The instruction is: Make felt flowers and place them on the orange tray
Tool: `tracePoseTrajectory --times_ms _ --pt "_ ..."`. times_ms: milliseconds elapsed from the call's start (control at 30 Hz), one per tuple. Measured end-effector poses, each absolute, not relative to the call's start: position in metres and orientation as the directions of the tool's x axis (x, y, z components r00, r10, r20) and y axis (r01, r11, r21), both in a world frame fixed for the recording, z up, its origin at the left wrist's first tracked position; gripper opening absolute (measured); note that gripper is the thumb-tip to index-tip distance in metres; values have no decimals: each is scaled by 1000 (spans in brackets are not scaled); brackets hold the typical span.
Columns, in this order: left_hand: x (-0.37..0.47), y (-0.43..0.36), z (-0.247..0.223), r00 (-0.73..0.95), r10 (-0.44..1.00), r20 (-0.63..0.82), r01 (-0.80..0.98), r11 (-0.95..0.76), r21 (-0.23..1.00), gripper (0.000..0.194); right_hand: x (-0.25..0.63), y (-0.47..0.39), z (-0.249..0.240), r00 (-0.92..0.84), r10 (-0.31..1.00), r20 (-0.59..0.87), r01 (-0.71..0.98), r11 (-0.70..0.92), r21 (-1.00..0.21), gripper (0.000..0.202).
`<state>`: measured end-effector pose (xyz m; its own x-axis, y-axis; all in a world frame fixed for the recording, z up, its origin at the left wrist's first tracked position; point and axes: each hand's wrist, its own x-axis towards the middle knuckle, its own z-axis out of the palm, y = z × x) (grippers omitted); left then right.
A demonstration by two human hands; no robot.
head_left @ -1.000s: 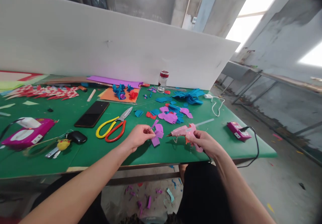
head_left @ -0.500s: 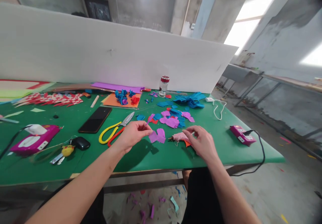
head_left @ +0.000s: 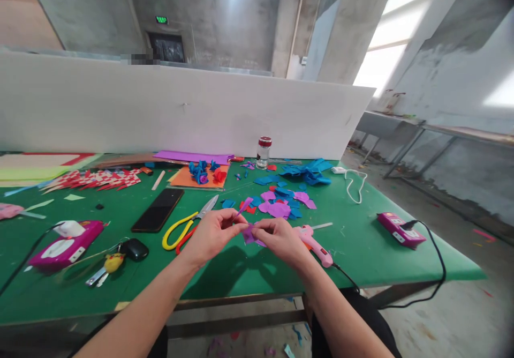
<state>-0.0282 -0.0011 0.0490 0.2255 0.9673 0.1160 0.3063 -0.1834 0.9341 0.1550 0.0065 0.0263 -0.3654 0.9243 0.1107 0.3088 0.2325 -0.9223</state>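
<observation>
My left hand [head_left: 214, 235] is closed in a pinch on purple paper [head_left: 249, 236], with a narrow strip of it sticking up above the fingertips. Fingertips of my right hand [head_left: 281, 238] pinch the same purple paper from the other side, hiding part of it. Just right of that hand a pink hot glue gun [head_left: 317, 246] lies on the table, a clear glue stick poking out of its back. Scissors [head_left: 191, 225] with yellow and red handles rest left of my left hand. Cut purple petals [head_left: 277, 209] and blue pieces [head_left: 295, 213] lie beyond my hands.
On the green table [head_left: 353, 251] are a phone [head_left: 158, 210], keys with a yellow charm [head_left: 113, 262], and two magenta power strips, left [head_left: 68, 244] and right [head_left: 400, 229]. Farther back stand a red-lidded jar [head_left: 264, 153] and paper flowers [head_left: 204, 172]. A white board [head_left: 225, 111] closes the back.
My right hand has left the glue gun, which now lies on the table, and has moved left to pinch the purple paper beside my left hand. The camera view has tilted up slightly.
</observation>
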Motion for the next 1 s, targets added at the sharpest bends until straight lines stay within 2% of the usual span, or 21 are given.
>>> tracePoseTrajectory --times_ms 133,233,333,467,700,867,1000 --pt "-28 -3 54 126 987 101 236 -129 963 33 159 12 25 -140 981 131 105 146 -984 28" --pt "-28 -3 54 122 985 120 180 -141 973 36 161 15 26 38 993 112 -28 113 -993 32" --pt "-26 -3 51 130 986 107 140 -125 982 35 163 16 26 128 990 58 -123 74 -990 31" --pt "-19 -5 47 100 991 90 70 -98 993 19 162 13 28 135 988 76 -180 100 -979 30" --pt "-10 -8 38 35 998 58 -105 -54 993 25 150 9 29 84 989 125 -231 141 -963 33" --pt "-10 -6 31 -21 995 97 -38 -98 994 23 148 10 28 99 979 177 -231 195 -953 34" --pt "-8 -5 29 -27 997 65 -62 -67 996 23 149 11 24 104 973 204 -201 221 -954 33"
